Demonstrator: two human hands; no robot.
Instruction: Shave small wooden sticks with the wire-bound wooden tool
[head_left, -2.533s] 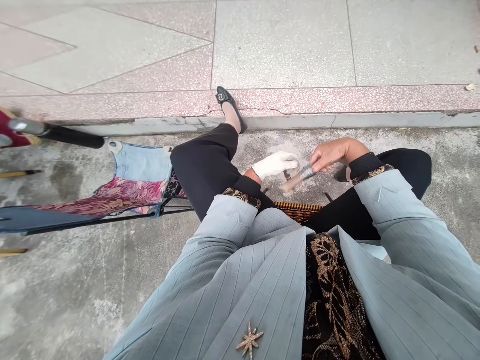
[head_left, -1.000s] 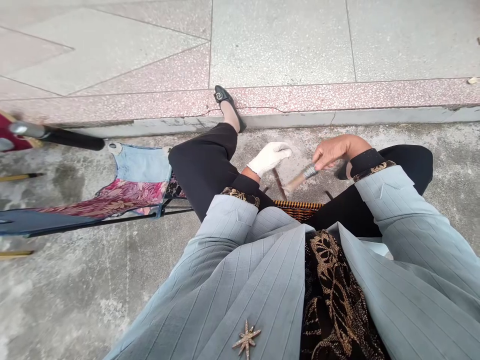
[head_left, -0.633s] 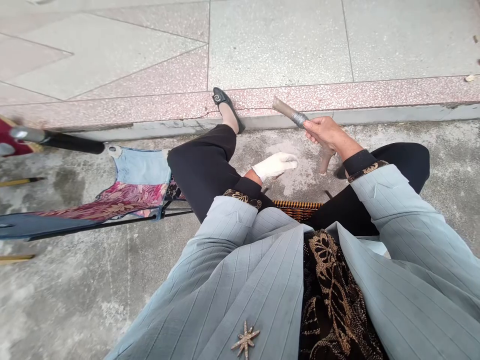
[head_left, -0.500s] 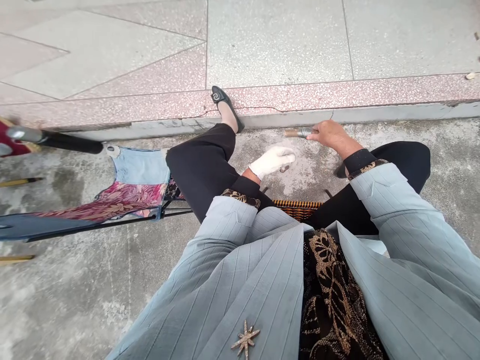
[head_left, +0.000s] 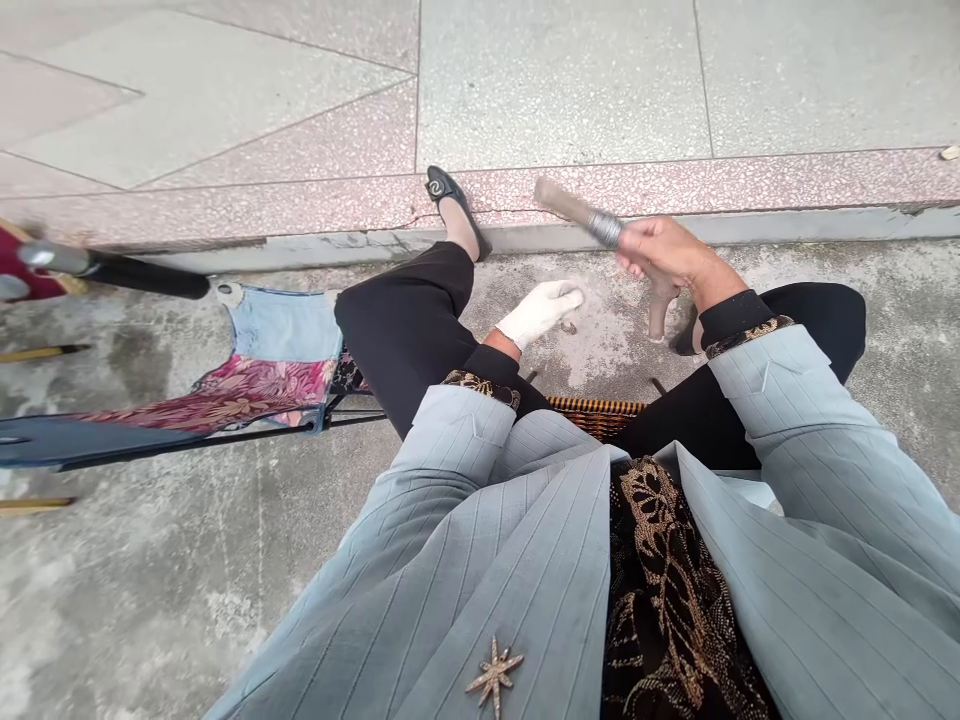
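Observation:
My left hand (head_left: 541, 312), in a white glove, is low over the concrete between my legs, its fingers curled together. Just below its fingertips shows a small dark curved piece (head_left: 568, 327); whether the fingers hold it or it lies on the ground is unclear. My bare right hand (head_left: 664, 250) is wrapped round an angled wooden tool (head_left: 564, 203). Metal wire binds the tool just ahead of my fingers. Its long arm points up and left, blurred, and a shorter wooden part hangs below my palm. The two hands are apart.
A raised pink terrazzo kerb (head_left: 315, 215) runs across ahead, with my left shoe (head_left: 454, 205) on it. To the left stands a folding chair (head_left: 281, 330) with patchwork cloth. A black-gripped handle (head_left: 142, 275) juts in beside it. I sit on a woven seat (head_left: 600, 415).
My right hand has lifted slightly and tilted the wooden tool, so its long arm swings up and left. My left hand has shifted a little up and left.

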